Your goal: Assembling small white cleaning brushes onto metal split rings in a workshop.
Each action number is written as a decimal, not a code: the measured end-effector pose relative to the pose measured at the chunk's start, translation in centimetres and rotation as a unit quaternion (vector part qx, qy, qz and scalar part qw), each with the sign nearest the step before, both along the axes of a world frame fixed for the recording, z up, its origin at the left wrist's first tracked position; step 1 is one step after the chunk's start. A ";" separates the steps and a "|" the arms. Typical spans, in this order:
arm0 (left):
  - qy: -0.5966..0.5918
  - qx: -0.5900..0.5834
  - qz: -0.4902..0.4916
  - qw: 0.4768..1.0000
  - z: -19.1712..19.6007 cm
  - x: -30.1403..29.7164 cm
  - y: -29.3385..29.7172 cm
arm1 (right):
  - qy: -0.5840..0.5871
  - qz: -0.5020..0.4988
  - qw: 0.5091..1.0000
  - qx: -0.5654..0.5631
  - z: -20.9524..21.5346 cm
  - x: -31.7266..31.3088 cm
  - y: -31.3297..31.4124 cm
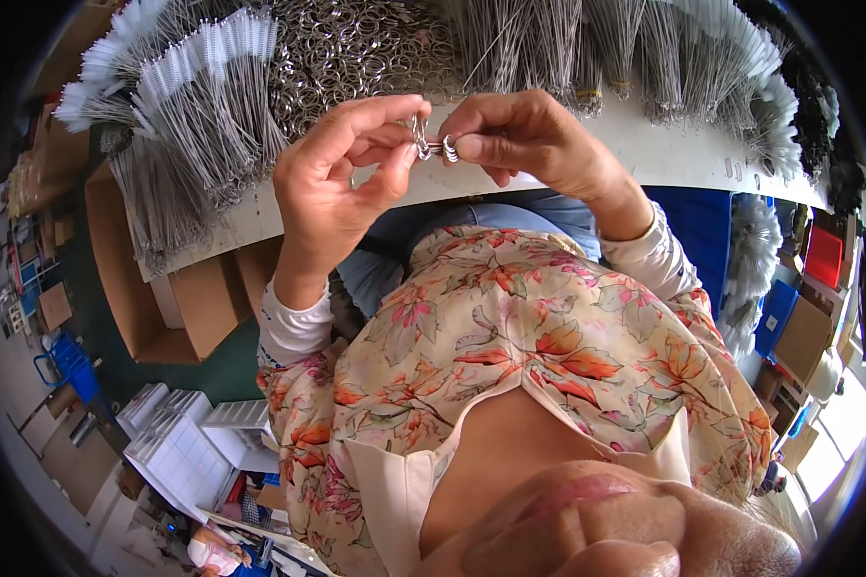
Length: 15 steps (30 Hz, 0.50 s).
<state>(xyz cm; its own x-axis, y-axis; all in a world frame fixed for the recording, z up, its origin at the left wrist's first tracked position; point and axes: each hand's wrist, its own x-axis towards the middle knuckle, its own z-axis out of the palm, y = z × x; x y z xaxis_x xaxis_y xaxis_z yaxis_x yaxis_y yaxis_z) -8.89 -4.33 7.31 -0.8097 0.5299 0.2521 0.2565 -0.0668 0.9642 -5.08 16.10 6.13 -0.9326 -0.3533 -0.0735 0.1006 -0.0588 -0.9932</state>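
Left hand point(332, 178) and right hand point(524, 139) grips pinched together on metal rings point(433, 144): light, stiff, slippery; pinch at rims. Bench point(664, 154) beyond grips.

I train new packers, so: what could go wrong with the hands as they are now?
The ring is pinched only by fingertips of the left hand and right hand, above the table edge; if it slips, it may fall into the lap. The ring pile and brushes crowd close and could snag.
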 end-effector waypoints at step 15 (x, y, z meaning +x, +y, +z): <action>0.261 -0.032 0.091 0.961 3.2 -0.1 1.2 | 0.033 -0.069 0.997 -0.014 4.4 -0.5 -0.3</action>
<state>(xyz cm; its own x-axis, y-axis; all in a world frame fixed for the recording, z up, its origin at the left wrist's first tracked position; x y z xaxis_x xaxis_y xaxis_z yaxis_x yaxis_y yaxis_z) -8.98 -3.10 10.55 -0.6626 0.4203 0.6199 0.7075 0.0798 0.7022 -5.55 15.84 10.57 -0.9752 -0.2215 -0.0027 0.0244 -0.0954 -0.9951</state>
